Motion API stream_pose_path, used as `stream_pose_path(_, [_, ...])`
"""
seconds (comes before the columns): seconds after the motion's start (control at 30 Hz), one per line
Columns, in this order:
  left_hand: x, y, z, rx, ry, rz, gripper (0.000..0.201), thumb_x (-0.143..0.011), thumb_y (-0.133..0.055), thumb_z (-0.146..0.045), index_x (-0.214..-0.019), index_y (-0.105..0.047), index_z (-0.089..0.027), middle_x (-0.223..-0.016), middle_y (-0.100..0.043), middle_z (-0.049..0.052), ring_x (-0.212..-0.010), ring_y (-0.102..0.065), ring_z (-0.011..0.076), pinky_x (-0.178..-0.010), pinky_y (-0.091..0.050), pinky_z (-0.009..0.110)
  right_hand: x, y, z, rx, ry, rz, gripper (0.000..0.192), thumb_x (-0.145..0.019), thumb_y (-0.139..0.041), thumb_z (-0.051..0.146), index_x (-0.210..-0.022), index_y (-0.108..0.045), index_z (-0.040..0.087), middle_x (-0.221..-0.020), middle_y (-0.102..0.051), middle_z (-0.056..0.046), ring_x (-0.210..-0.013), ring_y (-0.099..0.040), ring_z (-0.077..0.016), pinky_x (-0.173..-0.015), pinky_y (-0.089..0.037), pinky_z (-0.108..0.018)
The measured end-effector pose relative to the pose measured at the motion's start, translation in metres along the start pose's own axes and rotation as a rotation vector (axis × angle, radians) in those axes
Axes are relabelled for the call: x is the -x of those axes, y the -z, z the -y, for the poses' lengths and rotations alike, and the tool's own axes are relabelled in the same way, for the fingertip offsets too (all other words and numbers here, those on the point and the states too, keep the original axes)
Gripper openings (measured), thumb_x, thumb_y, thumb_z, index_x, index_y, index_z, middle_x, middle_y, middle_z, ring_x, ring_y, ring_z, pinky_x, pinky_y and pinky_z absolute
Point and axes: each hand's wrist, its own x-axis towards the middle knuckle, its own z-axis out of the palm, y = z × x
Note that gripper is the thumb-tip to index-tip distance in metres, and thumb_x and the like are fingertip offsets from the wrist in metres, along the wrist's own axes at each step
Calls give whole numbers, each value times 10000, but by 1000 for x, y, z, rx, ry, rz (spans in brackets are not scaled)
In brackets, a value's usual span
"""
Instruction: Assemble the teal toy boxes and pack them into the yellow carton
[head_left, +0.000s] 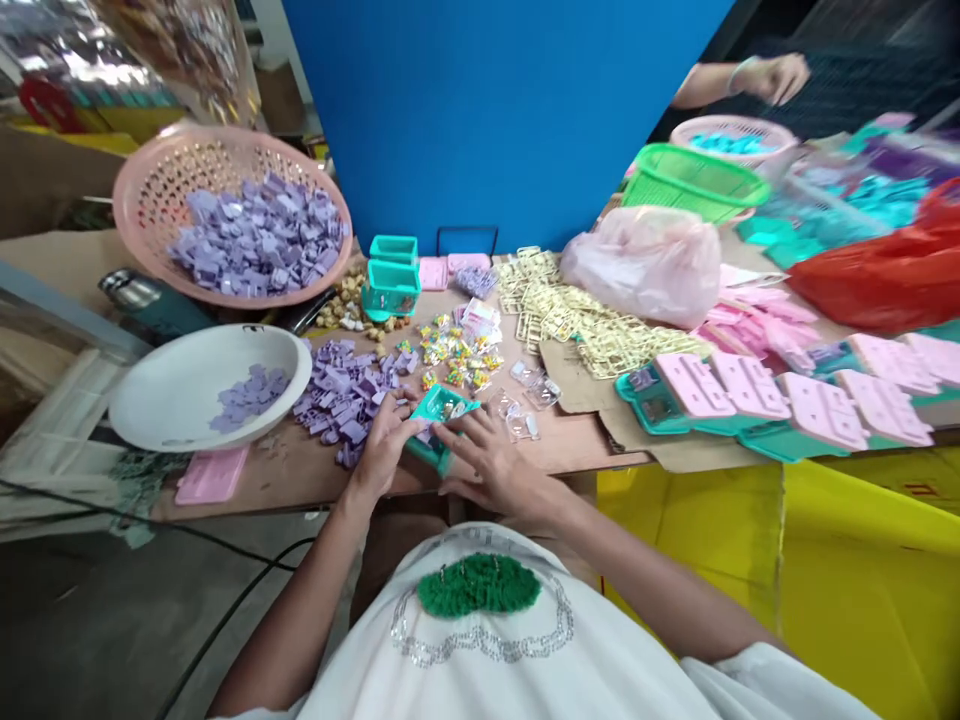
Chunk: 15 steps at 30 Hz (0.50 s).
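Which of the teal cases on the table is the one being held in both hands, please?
The open teal case at the table's near edge, between left hand and right hand; the others stand untouched by the blue wall.

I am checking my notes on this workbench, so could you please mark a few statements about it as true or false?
1. Both hands, the left hand and the right hand, are on a teal case. True.
2. The pink basket holds yellow frames. False: it holds purple pieces; the yellow frames lie on the table.
3. The white bowl holds a few purple pieces. True.
4. The green basket sits at the left end of the table. False: it sits at the far right.
5. A row of pink-lidded cases lies to the right. True.
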Motion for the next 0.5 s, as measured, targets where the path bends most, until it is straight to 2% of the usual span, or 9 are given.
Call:
stream_pose_path(0.1, [-10, 5, -11, -121, -15, 103, 435, -668, -793, -267, -1054, -598, -217, -911, -742, -4, -766, -663, 154, -682, -500, 237, 4, -1, 12, 24, -23, -68, 669, -973, -775, 473, -1515, -580, 133, -1263, -731, -196, -1178, -650, -343, -1120, -460, -688])
stream_pose_path(0.2, [-15, 10, -15, -218, -43, 166, 372, -712, -734, -271, -1068, -641, -218, -910, -741, 2, -773, -654, 161, -695, -515, 250, 3, 16, 1, -90, -29, -192, 575, -1028, -702, 469, -1512, -593, 177, -1313, -727, -181, -1192, -674, -304, -1076, -534, -590])
stream_pose_path(0.27, [-18, 12, -11, -267, -72, 194, 305, -769, -688, -281, -1067, -650, -227, -915, -740, 10, -765, -654, 173, -696, -528, 272, 0, 37, -23, -101, -110, -330, 436, -1062, -661, 409, -1452, -655, 213, -1287, -741, -164, -1167, -701, -277, -988, -586, -498])
stream_pose_path(0.37, [-27, 11, 1, -332, -205, 224, 243, -838, -651, -297, -1074, -661, -240, -963, -746, 39, -858, -695, 217, -757, -567, 319, -10, 72, -77, -77, -263, -517, 271, -1062, -659, 369, -1245, -781, 210, -1136, -795, -136, -1044, -756, -250, -885, -611, -414])
stream_pose_path(0.43, [-35, 10, 8, -359, -310, 259, 243, -864, -651, -322, -1094, -665, -245, -1010, -745, 60, -939, -710, 250, -819, -589, 357, -26, 91, -115, -64, -343, -575, 267, -1035, -688, 391, -1149, -815, 185, -1062, -820, -134, -969, -780, -247, -835, -620, -388])
stream_pose_path(0.5, [-44, 8, 11, -388, -350, 308, 246, -891, -636, -342, -1116, -655, -243, -1033, -735, 71, -961, -706, 263, -821, -595, 371, -50, 103, -146, 8, -436, -540, 286, -1024, -683, 374, -1161, -821, 164, -1062, -834, -142, -945, -794, -248, -798, -625, -362])
